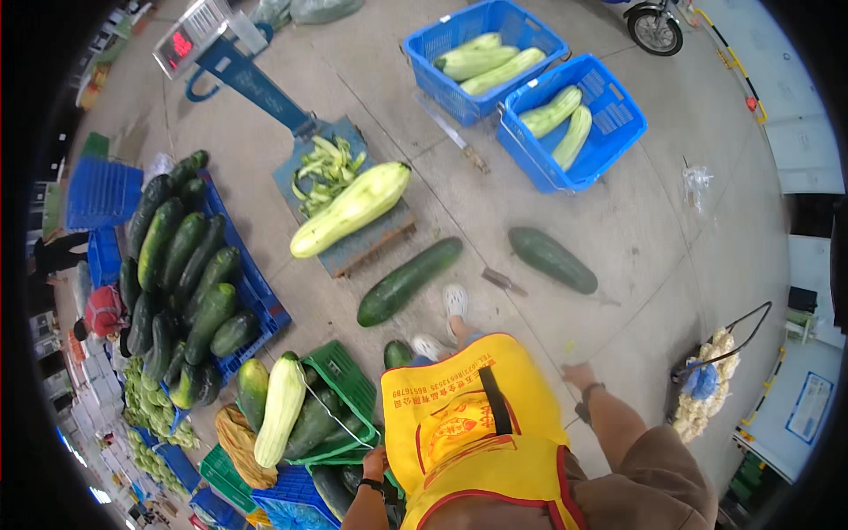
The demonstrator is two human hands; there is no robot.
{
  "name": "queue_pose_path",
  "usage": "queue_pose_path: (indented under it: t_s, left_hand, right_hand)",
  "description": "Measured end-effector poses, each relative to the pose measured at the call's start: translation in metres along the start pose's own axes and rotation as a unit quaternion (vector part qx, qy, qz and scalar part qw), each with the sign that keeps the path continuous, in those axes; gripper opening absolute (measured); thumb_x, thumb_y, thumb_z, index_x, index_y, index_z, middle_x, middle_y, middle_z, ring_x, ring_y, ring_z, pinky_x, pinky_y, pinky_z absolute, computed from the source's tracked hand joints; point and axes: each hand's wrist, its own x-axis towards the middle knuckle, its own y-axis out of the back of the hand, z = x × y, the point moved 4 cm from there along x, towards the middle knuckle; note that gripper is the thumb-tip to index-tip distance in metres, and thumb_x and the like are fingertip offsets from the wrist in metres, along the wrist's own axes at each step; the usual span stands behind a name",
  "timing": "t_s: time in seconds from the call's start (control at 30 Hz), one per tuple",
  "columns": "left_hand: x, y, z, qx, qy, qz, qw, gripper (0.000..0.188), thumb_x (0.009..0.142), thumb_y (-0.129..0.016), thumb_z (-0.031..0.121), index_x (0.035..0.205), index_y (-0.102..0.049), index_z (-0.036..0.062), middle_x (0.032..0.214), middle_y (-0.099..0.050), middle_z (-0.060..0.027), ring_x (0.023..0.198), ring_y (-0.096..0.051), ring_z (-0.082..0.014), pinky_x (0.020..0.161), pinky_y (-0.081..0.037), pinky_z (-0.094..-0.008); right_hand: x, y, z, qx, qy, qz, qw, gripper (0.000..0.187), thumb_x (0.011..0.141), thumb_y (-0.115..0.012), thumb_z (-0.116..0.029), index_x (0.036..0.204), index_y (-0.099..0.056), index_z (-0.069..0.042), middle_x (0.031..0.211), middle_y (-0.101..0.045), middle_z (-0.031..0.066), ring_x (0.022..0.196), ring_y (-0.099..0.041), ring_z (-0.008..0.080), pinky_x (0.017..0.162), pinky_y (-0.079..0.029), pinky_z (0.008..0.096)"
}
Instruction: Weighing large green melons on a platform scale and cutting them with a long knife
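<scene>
Our left hand [374,461], nearer the green crate [353,378], is at its wire handle [332,412], grip unclear. The pale gourd [282,412] lies along the crate's left, pointing away from us. Well right of the crate, our right hand [580,376] blurs, its pose unreadable.

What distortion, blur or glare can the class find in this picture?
Head view: fisheye distortion curves the white wall; same view: the right hand is smeared, probably by motion, while the yellow apron looks sharper; same view: the scale display glows red, too fuzzy to read.
</scene>
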Motion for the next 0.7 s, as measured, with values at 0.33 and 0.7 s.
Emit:
queue_pose_path:
  t_s: [0.33,0.7]
  left_hand:
    - [-0.014,0.011,0.069,-0.026,-0.218,0.011,0.976,0.031,0.093,-0.051,0.028,0.11,-0.057,0.0025,0.088,-0.065,-0.0076,0.071,-0.062,-0.0163,0.064,-0.05,-0.0302]
    - [0.02,0.026,-0.088,-0.118,-0.137,0.011,0.983,0.023,0.087,-0.058,0.022,0.103,-0.063,0.0059,0.086,-0.068,-0.01,0.073,-0.063,-0.0203,0.063,-0.049,-0.0315]
  right_hand:
    - [-0.103,-0.041,-0.02,0.076,-0.18,-0.053,0.979,0.046,0.078,-0.065,-0.045,0.1,-0.07,-0.004,0.108,-0.065,0.0222,0.107,-0.059,0.0363,0.091,-0.046,0.0437]
    - [-0.073,-0.025,-0.056,0.258,-0.169,-0.12,0.944,0.025,0.086,-0.057,-0.016,0.108,-0.065,-0.007,0.101,-0.069,0.0119,0.089,-0.067,0.0235,0.075,-0.053,0.0334]
